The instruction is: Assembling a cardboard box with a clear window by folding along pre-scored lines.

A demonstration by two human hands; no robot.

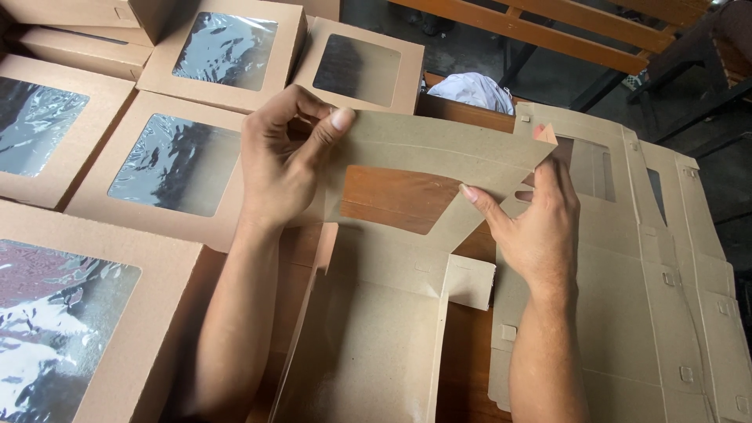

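Observation:
Both of my hands hold a flat brown cardboard box blank (pixel 376 329) that is partly folded up. My left hand (pixel 282 160) pinches the left end of its raised lid panel (pixel 439 145), thumb on top. My right hand (pixel 540 215) grips the panel's right end, one finger pressing along the edge of the clear window cut-out (pixel 395 197). Through the window I see the wooden table. The blank's lower body hangs toward me, with a small side flap (pixel 470 282) sticking out.
Several finished brown boxes with shiny film windows (pixel 176 164) are packed together on the left and at the back. A stack of flat unfolded blanks (pixel 658 298) lies at the right. A white crumpled cloth (pixel 474 90) and wooden bench rails (pixel 548 27) sit beyond.

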